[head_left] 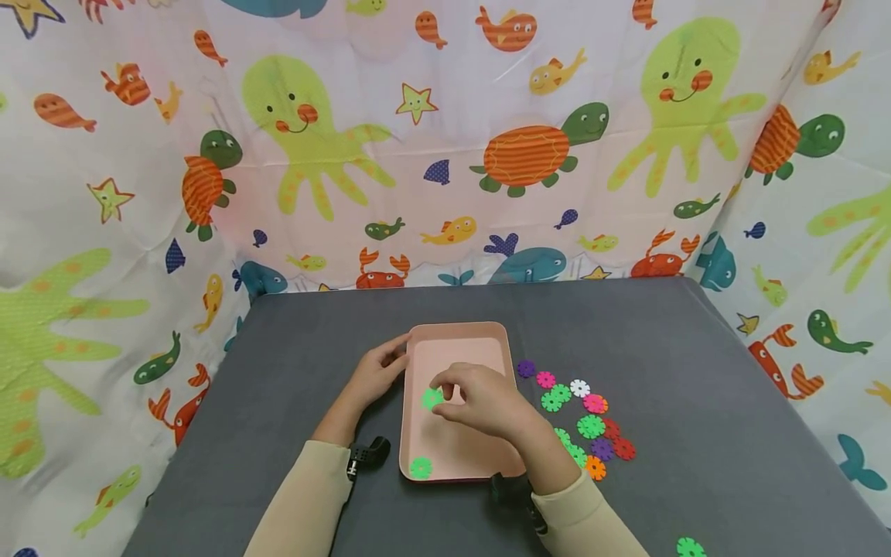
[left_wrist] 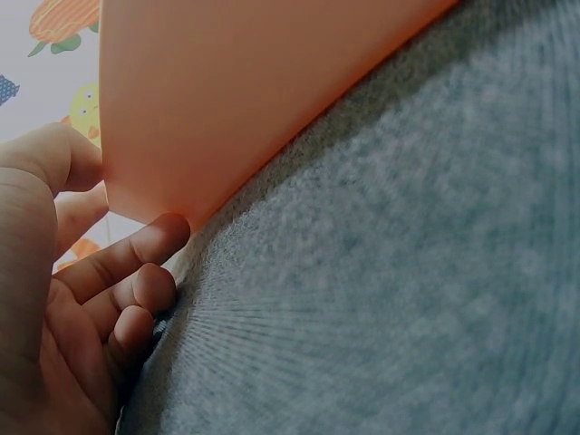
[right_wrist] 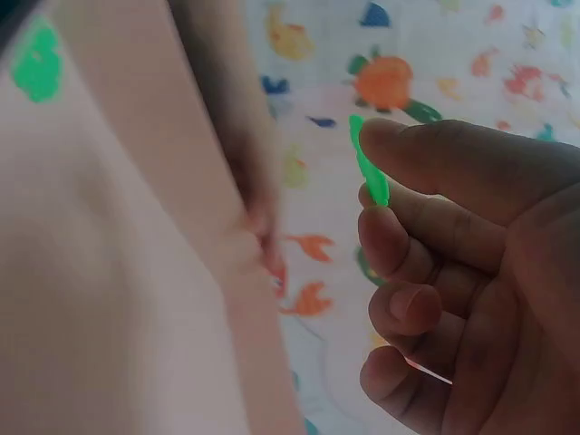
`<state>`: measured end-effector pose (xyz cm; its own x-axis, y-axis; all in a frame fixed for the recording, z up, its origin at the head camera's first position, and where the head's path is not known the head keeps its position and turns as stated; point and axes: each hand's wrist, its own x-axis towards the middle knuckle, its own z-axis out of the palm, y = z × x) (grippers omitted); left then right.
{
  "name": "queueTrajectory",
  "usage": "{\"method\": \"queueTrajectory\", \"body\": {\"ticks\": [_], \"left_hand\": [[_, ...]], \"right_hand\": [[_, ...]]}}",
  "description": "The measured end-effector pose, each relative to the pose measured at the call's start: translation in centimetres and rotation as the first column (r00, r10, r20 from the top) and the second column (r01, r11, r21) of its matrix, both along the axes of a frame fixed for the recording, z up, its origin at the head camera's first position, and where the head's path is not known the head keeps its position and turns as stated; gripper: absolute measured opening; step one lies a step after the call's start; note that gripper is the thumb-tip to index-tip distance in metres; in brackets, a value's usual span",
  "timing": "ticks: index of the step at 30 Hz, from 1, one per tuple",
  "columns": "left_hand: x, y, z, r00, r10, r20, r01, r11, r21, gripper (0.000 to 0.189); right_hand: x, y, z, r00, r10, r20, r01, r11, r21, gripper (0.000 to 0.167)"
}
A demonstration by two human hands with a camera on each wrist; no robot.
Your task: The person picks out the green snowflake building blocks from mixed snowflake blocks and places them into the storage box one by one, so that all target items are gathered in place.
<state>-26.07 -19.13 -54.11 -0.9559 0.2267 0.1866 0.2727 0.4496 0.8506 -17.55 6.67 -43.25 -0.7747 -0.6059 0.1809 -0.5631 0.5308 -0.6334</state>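
Note:
The left hand [head_left: 376,373] holds the upper left edge of a pink tray [head_left: 459,340]. In the left wrist view its fingertips [left_wrist: 163,237] touch the tray's side [left_wrist: 227,91] and lower edge near a corner. Above the tray, the right hand [head_left: 480,398] pinches a green snowflake disc [head_left: 431,398] between thumb and fingers. The right wrist view shows that disc [right_wrist: 370,165] edge-on at the fingertips. A second green snowflake disc [head_left: 421,468] lies in the tray's lower left corner. Part of the tray is hidden beneath the right hand.
Several snowflake discs in green, red, purple, pink, white and orange, among them a purple disc [head_left: 526,368], lie right of the tray, partly behind the right forearm. Another green disc [head_left: 691,548] lies near the front. A printed curtain [head_left: 445,155] surrounds the grey table [head_left: 334,317].

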Motion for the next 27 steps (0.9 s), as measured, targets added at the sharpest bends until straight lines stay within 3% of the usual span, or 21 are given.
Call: {"method": "queueTrajectory", "body": {"ticks": [5,14,20,27], "left_hand": [[0.0,-0.1,0.1,1.000,-0.012,-0.006,0.012,1.000,0.015,0.044],[-0.1,0.0,0.2,1.000,0.008,0.012,-0.008,1.000,0.027,0.044],[-0.1,0.0,-0.2,1.000,0.000,0.002,0.000,0.999,0.042,0.044],[0.0,0.1,-0.2,1.000,0.002,0.006,-0.002,1.000,0.025,0.044]], "right_hand": [[0.4,-2.0,-1.3,1.000,-0.005,-0.003,0.006,0.993,0.121,0.021],[0.5,-3.7,-4.4,1.000,-0.009,0.005,0.007,0.950,0.313,0.013],[0.6,-3.6,-5.0,0.998,0.013,0.063,-0.031,0.955,0.295,0.012],[0.3,-2.0,-3.4,0.983,0.063,0.173,-0.098,0.975,0.199,0.021]]}}
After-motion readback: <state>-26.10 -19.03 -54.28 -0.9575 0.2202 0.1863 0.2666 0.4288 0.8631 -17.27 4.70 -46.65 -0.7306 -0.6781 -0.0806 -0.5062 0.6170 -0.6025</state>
